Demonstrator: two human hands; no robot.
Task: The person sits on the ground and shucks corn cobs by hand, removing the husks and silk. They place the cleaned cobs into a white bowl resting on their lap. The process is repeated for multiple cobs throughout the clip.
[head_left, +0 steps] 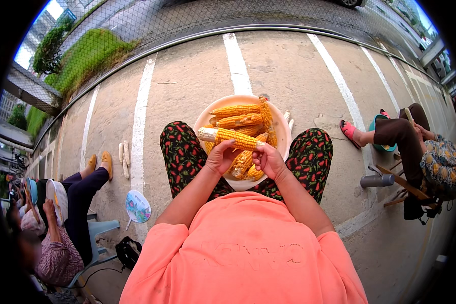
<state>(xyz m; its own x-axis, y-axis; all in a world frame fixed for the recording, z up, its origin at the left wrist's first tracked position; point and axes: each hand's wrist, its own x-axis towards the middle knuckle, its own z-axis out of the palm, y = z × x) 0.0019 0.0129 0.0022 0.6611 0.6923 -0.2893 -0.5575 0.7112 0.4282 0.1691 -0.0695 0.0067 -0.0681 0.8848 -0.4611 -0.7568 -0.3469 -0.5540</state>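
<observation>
My left hand [221,156] is closed around the middle of a corn cob [231,137], thumb along its near side. One end of this cob, at the left, is bare and whitish; yellow kernels cover the rest. The fingers of my right hand [268,159] pinch the cob's right tip. Beneath lies a pale plastic basin [282,125] between my knees, filled with several yellow cobs [237,110]. One upright-lying cob [266,117] leans along the basin's right side. Loose kernels under my hands are too small to make out.
Stripped white cobs [125,157] lie on the concrete at left, near a hand fan [138,206] and a black bag [128,252]. A seated person [60,243] at left holds a white basket [57,197]. Another person [437,159] sits at right by a teal basin [380,133] and grey flask [377,181].
</observation>
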